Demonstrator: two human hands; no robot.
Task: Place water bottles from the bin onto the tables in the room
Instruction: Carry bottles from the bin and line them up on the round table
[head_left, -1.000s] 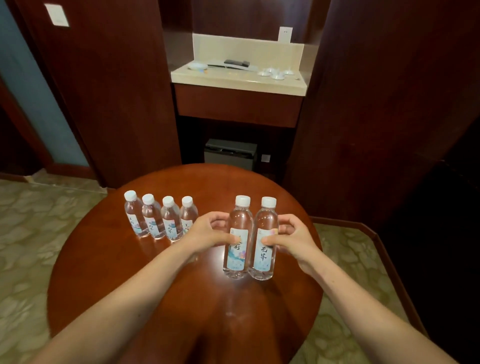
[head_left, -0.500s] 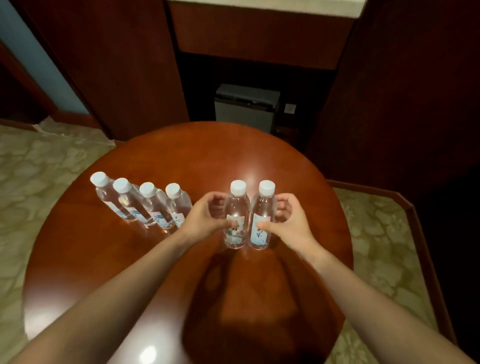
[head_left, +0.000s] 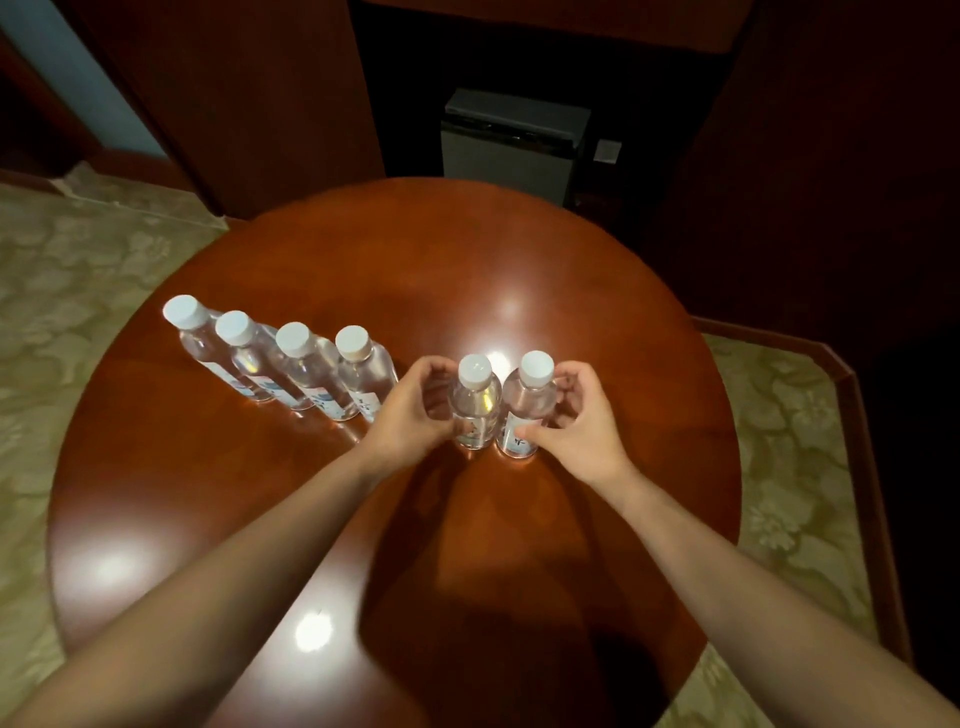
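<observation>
Two clear water bottles with white caps stand side by side on the round wooden table (head_left: 519, 270). My left hand (head_left: 410, 415) grips the left bottle (head_left: 474, 402) and my right hand (head_left: 584, 421) grips the right bottle (head_left: 527, 400). Both bottles stand upright with their bases on the tabletop. To their left, a row of several more capped bottles (head_left: 291, 358) stands on the table; the nearest one is just beside my left hand.
A small dark fridge (head_left: 511, 143) sits in a niche behind the table. Dark wood panels rise at the back and right. Patterned beige carpet (head_left: 67, 291) surrounds the table, with a wooden border (head_left: 862, 441) at the right.
The view has tipped further down and drawn closer, so the counter has left the frame. Both hands stay on the two bottles, which remain on the table.
</observation>
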